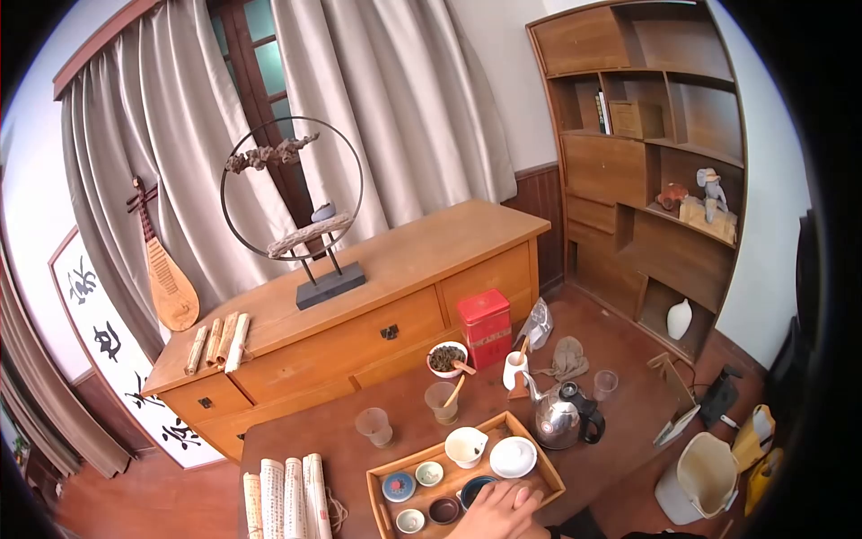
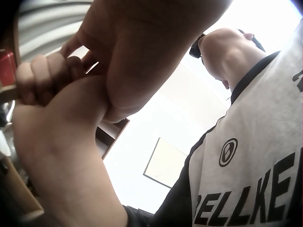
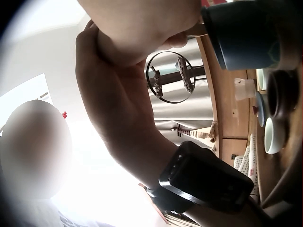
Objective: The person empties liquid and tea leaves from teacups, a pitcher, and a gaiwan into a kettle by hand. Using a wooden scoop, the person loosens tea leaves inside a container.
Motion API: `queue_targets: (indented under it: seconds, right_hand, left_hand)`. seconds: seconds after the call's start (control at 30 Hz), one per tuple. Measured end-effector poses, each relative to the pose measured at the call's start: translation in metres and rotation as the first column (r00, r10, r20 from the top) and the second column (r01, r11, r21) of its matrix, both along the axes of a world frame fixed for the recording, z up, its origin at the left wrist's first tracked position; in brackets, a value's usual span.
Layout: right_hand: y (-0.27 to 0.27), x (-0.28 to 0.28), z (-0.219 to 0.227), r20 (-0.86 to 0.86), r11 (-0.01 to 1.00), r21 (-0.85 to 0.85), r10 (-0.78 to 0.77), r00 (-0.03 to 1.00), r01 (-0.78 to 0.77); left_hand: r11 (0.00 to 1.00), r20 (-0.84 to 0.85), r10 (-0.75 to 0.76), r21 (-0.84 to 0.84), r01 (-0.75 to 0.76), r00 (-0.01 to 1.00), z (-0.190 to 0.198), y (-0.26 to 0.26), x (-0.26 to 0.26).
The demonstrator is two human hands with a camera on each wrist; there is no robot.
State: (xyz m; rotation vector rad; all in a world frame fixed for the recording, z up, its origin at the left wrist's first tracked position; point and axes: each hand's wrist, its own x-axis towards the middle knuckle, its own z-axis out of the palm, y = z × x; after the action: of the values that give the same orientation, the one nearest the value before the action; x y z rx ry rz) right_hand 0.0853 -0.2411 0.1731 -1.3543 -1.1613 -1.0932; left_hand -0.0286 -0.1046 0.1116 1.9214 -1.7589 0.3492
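Note:
My two hands are folded together over the near edge of the wooden tray. In the right wrist view the left hand bends round the right. Curled fingers of the right hand show in the left wrist view. No object shows in either hand. A dark blue cup stands close beside them, partly covered by them from above. The tray also carries a white pitcher, a lidded white bowl, a round blue piece and several small cups, including a brown one.
Right of the tray stands a steel kettle. Beyond are a red tin, a bowl of dry leaves and two clear cups, one at left. Bamboo scrolls lie left. A bin stands on the floor at right.

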Motion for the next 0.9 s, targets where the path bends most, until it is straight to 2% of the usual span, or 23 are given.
queue_targets:
  seconds: [0.17, 0.33, 0.53, 0.73, 0.87, 0.9]
  right_hand:
    - [0.001, 0.0, 0.003, -0.002, 1.0, -0.019, -0.021, 1.0, 0.021]
    - [-0.001, 0.0, 0.007, 0.002, 0.998, -0.026, -0.058, 0.998, 0.058]
    - [-0.002, -0.013, -0.016, -0.079, 0.994, -0.03, -0.104, 0.991, 0.101]
    - [-0.014, -0.011, -0.022, -0.102, 0.99, -0.041, -0.139, 0.985, 0.135]
    - [-0.021, -0.008, -0.046, -0.158, 0.988, -0.019, -0.151, 0.976, 0.15]
    - [-0.021, -0.01, -0.057, -0.186, 0.988, -0.009, -0.151, 0.971, 0.152]
  left_hand:
    - [1.0, 0.012, -0.011, -0.027, 0.011, 1.0, -0.016, 0.001, 0.0]
    - [1.0, -0.024, 0.002, 0.013, -0.001, 1.0, -0.006, 0.002, 0.0]
    - [0.999, -0.113, 0.0, 0.039, 0.004, 0.994, -0.012, 0.007, -0.001]
    - [0.999, -0.087, -0.053, -0.014, 0.052, 0.995, -0.018, 0.0, 0.01]
    - [0.996, -0.176, -0.048, 0.064, 0.06, 0.983, -0.014, -0.001, 0.011]
    - [0.996, -0.141, -0.063, 0.047, 0.071, 0.988, -0.009, 0.0, 0.01]
